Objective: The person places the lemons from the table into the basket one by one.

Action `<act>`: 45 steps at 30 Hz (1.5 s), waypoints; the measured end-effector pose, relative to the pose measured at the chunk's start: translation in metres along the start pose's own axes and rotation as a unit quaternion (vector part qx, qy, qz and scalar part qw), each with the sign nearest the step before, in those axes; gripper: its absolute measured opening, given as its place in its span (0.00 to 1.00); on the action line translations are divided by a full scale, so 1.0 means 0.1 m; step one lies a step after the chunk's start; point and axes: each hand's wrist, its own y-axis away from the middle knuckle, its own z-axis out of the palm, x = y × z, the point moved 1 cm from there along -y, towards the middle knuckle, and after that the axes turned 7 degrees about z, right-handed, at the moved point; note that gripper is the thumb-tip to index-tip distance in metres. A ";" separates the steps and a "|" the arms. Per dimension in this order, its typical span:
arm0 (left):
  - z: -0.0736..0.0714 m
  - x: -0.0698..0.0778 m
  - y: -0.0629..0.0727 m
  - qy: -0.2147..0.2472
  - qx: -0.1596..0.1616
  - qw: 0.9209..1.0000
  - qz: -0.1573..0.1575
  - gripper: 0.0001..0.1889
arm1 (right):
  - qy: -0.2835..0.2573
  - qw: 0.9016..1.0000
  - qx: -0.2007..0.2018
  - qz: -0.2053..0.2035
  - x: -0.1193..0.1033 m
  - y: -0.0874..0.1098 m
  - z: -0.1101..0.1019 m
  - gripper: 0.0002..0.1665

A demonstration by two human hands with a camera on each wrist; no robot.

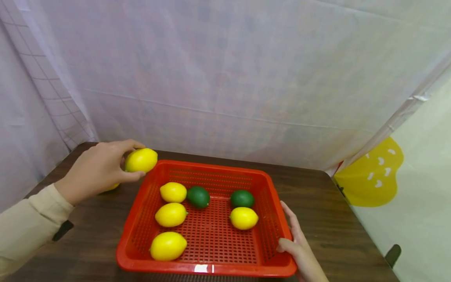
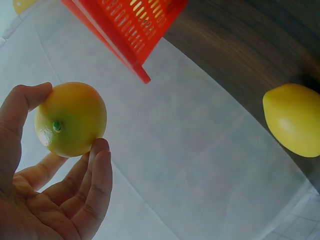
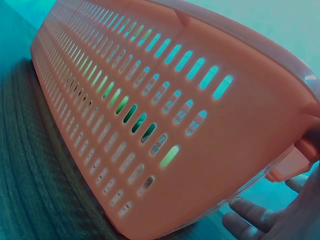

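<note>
My left hand pinches a yellow lemon between thumb and fingers, just past the back left corner of a red plastic basket. In the left wrist view that lemon shows its green stem end. At the basket's right side my right hand grips the rim, thumb over the top and fingers outside. Inside, three lemons form a column on the left, with a dark green lime beside the rearmost. Another green lime and a lemon sit toward the right.
One more lemon lies on the dark wooden table left of the basket, mostly hidden by the left hand in the head view. A pale curtain hangs behind the table. To the right is a yellow patterned shape.
</note>
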 end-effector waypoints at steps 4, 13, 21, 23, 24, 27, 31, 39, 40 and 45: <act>0.01 0.02 -0.07 0.000 -0.003 1.000 0.019 0.28 | 0.001 1.000 -0.003 -0.006 -0.01 -0.02 0.00 0.63; 0.11 0.09 -0.12 0.011 -0.005 0.999 0.048 0.28 | 0.027 0.999 -0.002 -0.022 0.04 -0.02 -0.04 0.63; 0.19 0.20 -0.21 0.025 -0.008 0.998 0.054 0.26 | 0.020 0.999 -0.021 -0.015 0.06 -0.03 -0.07 0.62; 0.22 0.22 -0.23 0.027 -0.014 0.998 0.055 0.26 | 0.015 1.000 -0.022 -0.011 0.06 -0.03 -0.06 0.62; 0.23 0.23 -0.24 0.026 -0.015 0.998 0.057 0.26 | 0.014 1.000 -0.021 -0.010 0.06 -0.03 -0.06 0.62; 0.27 0.26 -0.28 0.024 -0.016 0.997 0.068 0.26 | 0.008 1.000 -0.022 -0.009 0.05 -0.03 -0.06 0.62; 0.31 0.31 -0.34 0.027 -0.026 0.996 0.079 0.26 | 0.005 1.000 -0.022 -0.010 0.05 -0.02 -0.05 0.62; 0.38 0.40 -0.40 0.040 -0.058 0.994 0.082 0.28 | 0.003 1.000 -0.017 -0.005 0.05 -0.01 -0.05 0.63; 0.39 0.42 -0.41 0.040 -0.060 0.994 0.083 0.28 | 0.002 1.000 -0.016 -0.002 0.05 -0.01 -0.05 0.63; 0.46 0.47 -0.50 0.033 -0.062 0.993 0.100 0.28 | 0.003 1.000 -0.012 0.005 0.04 -0.02 -0.04 0.63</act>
